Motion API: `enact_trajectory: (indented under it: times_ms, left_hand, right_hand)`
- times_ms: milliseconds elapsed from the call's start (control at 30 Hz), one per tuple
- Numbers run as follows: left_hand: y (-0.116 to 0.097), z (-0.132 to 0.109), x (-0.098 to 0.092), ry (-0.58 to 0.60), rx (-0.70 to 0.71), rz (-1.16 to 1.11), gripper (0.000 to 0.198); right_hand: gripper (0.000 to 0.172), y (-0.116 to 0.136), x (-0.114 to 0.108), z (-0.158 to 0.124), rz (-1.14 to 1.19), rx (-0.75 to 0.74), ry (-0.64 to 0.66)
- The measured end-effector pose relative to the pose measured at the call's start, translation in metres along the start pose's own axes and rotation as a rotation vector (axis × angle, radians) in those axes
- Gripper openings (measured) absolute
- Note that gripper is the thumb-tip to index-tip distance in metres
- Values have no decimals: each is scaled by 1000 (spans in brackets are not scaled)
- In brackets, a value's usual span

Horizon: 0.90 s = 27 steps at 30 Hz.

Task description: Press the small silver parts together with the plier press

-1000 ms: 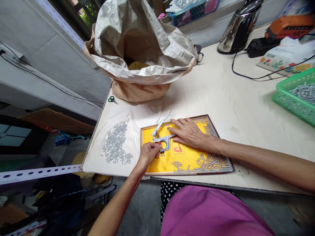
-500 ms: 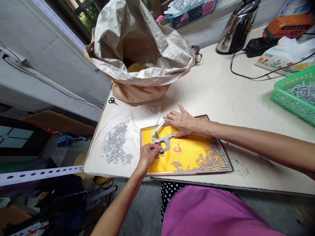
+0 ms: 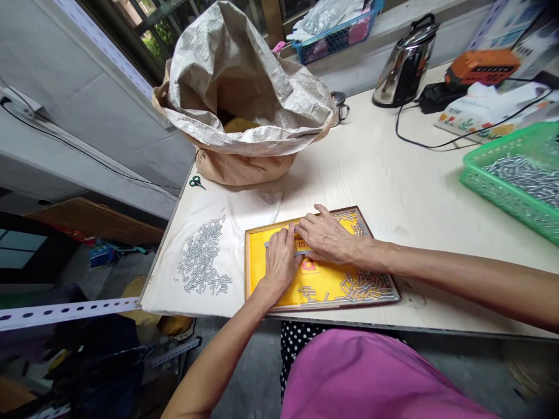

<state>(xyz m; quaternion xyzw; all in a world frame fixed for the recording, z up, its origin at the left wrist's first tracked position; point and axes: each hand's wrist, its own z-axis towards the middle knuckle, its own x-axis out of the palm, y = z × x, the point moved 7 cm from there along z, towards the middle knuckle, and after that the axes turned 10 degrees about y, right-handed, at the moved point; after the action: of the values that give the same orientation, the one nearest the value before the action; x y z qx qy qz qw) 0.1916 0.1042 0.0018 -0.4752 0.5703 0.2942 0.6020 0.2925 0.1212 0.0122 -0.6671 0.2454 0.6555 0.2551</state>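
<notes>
A shallow brown-rimmed tray [image 3: 247, 265] lies at the table's front edge, lined with a yellow sheet [image 3: 321, 284] with red printing. Over it my right hand [image 3: 327, 238] is closed round the handles of a grey spring-handled plier tool [image 3: 302, 252]. My left hand [image 3: 280, 259] is closed over the tool's head, fingers together. Most of the tool is hidden under both hands, and whether a pin sits in its jaws cannot be seen. Small silver metal pins [image 3: 364, 288] lie loose in the tray's right side. Left of the tray, a heap of similar pins [image 3: 203, 259] rests on white cloth.
Behind the tray stands a large open woven sack [image 3: 248, 166]. Small green-handled scissors [image 3: 197, 182] lie near the table's left edge. On the right are a green basket [image 3: 502, 186] of metal pieces, a steel kettle [image 3: 404, 67], a tissue box [image 3: 463, 125] and a black cord.
My left hand has moved from the tool's lower end up over its head. My right hand has closed its handles, which were spread apart. The view has shifted slightly.
</notes>
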Motion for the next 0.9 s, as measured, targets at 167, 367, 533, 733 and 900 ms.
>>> enact_trajectory:
  times_ms: [167, 367, 533, 733, 900]
  left_hand:
    - [-1, 10, 2, 41, -9, 62, 42]
    - [-3, 14, 8, 132, -42, 56, 7]
    - [8, 17, 6, 73, -51, -33, 32]
    - [40, 25, 5, 45, -89, -407, 44]
    - [43, 25, 4, -74, -236, -692, 29]
  right_hand:
    - [25, -2, 20, -7, 62, 95, 24]
    - [30, 5, 43, -11, 91, 18, 55]
    - [23, -3, 37, -16, 157, 24, -64]
    - [20, 10, 39, -34, 109, -43, -161]
    - [14, 33, 36, -56, 71, 32, -202]
